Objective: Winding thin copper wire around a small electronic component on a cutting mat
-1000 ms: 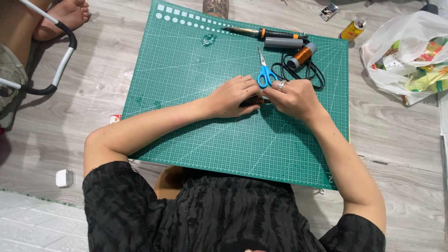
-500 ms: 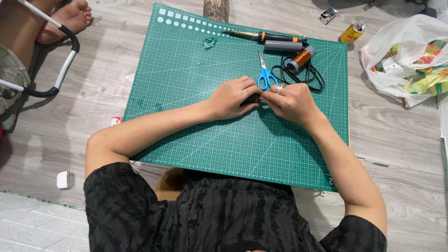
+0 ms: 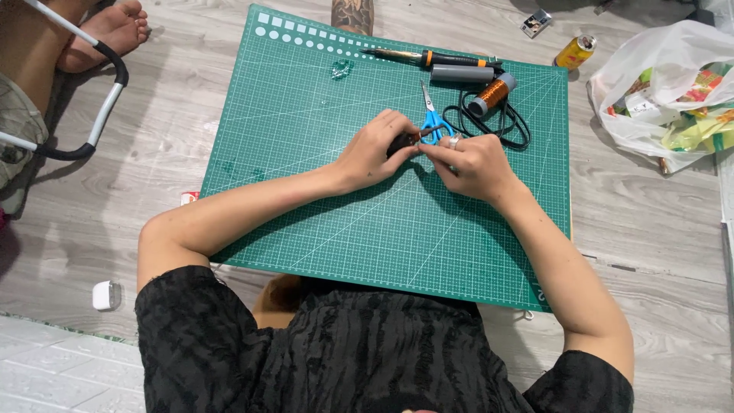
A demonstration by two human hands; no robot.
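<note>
Both my hands meet over the green cutting mat (image 3: 329,229). My left hand (image 3: 372,149) pinches a small dark brown piece (image 3: 404,140) between thumb and fingers. My right hand (image 3: 468,164), with a ring on one finger, touches the same piece from the right; what its fingers grip is hidden. Blue-handled scissors (image 3: 433,122) lie on the mat just beyond my fingertips.
At the mat's far side lie an orange-and-black screwdriver (image 3: 428,57), a grey cylinder (image 3: 461,73), a copper wire spool (image 3: 492,94) and a black cord loop (image 3: 511,126). A small can (image 3: 575,52) and a white plastic bag (image 3: 665,92) sit right. Another person's foot (image 3: 107,30) and a metal frame (image 3: 84,130) are left.
My hands have stayed together near the scissors with small finger movements on the dark piece. The view has shifted slightly.
</note>
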